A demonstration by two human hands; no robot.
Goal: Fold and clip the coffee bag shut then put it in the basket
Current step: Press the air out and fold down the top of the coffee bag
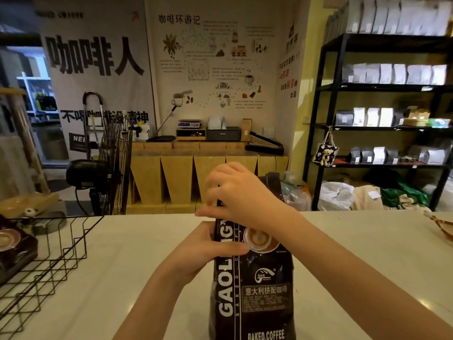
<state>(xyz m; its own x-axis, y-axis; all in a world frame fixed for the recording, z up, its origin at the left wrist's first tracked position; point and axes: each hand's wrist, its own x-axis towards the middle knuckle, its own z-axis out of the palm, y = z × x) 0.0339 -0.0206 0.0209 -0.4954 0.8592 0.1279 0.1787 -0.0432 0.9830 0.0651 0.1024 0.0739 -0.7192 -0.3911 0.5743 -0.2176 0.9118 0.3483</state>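
A tall dark coffee bag (259, 285) with white lettering stands upright on the white table (137, 253), near the front centre. My left hand (208, 244) wraps around the bag's left side at mid height. My right hand (240, 192) reaches over from the right and pinches the bag's top edge, covering it. No clip shows in either hand; the fingers hide the bag's top. A black wire basket (58, 249) sits at the table's left edge.
Another dark coffee bag (14, 246) lies inside the basket. A brown paper item (441, 227) pokes in at the right table edge. Beyond the table are a floor fan (107, 168), a wooden counter and black shelves with bags.
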